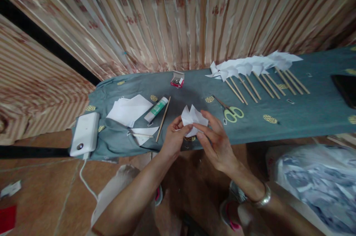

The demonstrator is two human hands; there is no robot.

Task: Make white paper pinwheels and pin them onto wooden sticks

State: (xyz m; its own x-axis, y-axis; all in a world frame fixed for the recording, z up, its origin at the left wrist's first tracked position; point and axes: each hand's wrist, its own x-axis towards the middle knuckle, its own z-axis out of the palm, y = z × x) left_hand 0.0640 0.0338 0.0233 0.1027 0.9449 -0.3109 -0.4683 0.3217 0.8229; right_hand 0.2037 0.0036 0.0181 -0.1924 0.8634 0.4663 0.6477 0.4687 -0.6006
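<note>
A white paper pinwheel (195, 116), its points partly folded in, is held above the front edge of the cloth-covered table. My left hand (178, 134) pinches it from the left, thumb near the centre. On its right side my right hand (213, 140) grips the paper with thumb and fingers. Left of my hands lie a wooden stick (163, 119) and a glue stick (156, 110) with a green label. Behind sits a small open red box (177, 80) of metal pins. Green-handled scissors (233, 113) rest right of my hands.
Finished paper pinwheels (250, 67) on sticks lie in a row at the back right. White paper sheets (129, 109), a pencil (141, 134) on a paper scrap and a white power bank (85, 133) with a cable are at left. A dark device (345, 88) lies far right.
</note>
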